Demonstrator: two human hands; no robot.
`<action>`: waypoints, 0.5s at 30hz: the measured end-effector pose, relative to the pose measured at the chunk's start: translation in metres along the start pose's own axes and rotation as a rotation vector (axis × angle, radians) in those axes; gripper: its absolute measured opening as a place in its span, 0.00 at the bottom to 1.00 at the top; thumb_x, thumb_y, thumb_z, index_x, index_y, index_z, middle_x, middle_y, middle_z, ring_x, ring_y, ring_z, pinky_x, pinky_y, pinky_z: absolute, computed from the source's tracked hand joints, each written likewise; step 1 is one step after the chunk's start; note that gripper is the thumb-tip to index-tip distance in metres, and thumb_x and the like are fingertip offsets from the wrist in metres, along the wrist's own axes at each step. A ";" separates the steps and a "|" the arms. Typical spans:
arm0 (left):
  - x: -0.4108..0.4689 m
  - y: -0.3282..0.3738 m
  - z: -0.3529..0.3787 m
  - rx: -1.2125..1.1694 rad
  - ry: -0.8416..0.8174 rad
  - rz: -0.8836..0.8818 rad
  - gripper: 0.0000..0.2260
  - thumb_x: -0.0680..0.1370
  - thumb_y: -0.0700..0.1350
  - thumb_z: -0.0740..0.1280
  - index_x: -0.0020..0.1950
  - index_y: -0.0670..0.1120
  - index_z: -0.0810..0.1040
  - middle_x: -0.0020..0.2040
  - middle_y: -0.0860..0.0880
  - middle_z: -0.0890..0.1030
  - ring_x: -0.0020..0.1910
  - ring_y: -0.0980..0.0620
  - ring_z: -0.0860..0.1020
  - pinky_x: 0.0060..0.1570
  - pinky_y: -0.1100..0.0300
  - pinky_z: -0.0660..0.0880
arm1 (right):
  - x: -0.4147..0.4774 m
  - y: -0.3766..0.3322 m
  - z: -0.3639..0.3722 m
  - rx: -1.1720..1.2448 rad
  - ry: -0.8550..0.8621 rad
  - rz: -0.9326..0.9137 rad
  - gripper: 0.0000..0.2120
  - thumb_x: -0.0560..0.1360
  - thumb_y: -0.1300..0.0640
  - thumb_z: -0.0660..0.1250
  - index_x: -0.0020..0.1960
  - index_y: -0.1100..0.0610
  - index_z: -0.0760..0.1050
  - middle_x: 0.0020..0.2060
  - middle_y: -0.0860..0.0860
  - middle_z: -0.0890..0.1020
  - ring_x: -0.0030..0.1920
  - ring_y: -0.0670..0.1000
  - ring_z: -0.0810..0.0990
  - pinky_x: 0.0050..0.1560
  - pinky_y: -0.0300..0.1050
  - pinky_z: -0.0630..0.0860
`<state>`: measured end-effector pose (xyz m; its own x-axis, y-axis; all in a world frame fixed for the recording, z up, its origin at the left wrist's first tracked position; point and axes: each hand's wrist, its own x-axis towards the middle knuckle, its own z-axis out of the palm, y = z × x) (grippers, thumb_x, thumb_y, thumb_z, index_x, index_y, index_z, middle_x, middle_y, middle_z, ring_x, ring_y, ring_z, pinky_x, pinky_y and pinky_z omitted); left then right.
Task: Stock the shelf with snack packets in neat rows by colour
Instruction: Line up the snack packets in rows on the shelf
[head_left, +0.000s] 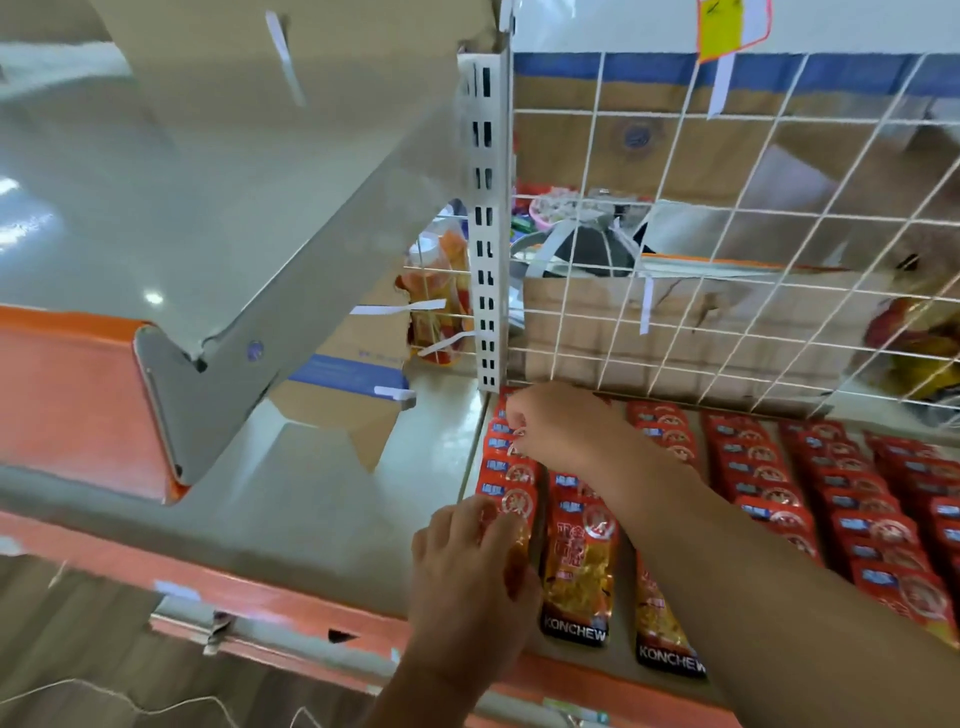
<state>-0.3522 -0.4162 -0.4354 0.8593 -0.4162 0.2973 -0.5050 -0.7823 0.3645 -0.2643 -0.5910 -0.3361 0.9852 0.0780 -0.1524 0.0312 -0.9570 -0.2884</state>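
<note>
Pinching glossy red foil snack packets (511, 473), right hand (558, 426) may skew the row; left hand (467, 566) presses flat, steadying it

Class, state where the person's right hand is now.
In the head view, the right hand is at the back of the leftmost row of red packets, just below the wire mesh.

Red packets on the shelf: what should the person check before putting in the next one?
1. Left hand presses the front packet of the leftmost row: ok.
2. Right hand pinches a back packet in that row: ok.
3. Leftmost row one colour, red: ok.
4. Rows on the right straight: ok.
5. Second row complete under the arm: cannot tell.
</note>
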 end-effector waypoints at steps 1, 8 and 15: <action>0.001 0.000 -0.001 -0.004 0.002 0.003 0.19 0.69 0.57 0.70 0.59 0.55 0.78 0.61 0.53 0.75 0.58 0.52 0.71 0.55 0.56 0.67 | 0.000 -0.001 0.001 -0.013 -0.001 -0.007 0.03 0.78 0.56 0.67 0.51 0.54 0.76 0.47 0.49 0.80 0.47 0.50 0.79 0.48 0.45 0.76; 0.000 0.001 0.000 0.001 -0.018 -0.019 0.21 0.69 0.58 0.74 0.60 0.57 0.76 0.61 0.55 0.75 0.59 0.53 0.71 0.56 0.57 0.66 | -0.001 -0.002 0.004 -0.015 0.004 -0.013 0.07 0.78 0.59 0.68 0.55 0.53 0.78 0.55 0.50 0.81 0.53 0.51 0.79 0.57 0.48 0.77; -0.002 0.001 0.000 0.022 -0.028 -0.017 0.21 0.70 0.59 0.75 0.60 0.57 0.75 0.61 0.55 0.76 0.58 0.54 0.71 0.56 0.59 0.68 | 0.000 0.005 0.010 0.032 0.016 0.013 0.07 0.77 0.61 0.69 0.50 0.50 0.77 0.49 0.48 0.80 0.49 0.50 0.78 0.52 0.46 0.78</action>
<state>-0.3545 -0.4164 -0.4354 0.8699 -0.4153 0.2660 -0.4885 -0.7993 0.3500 -0.2657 -0.5928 -0.3470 0.9881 0.0607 -0.1412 0.0130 -0.9484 -0.3168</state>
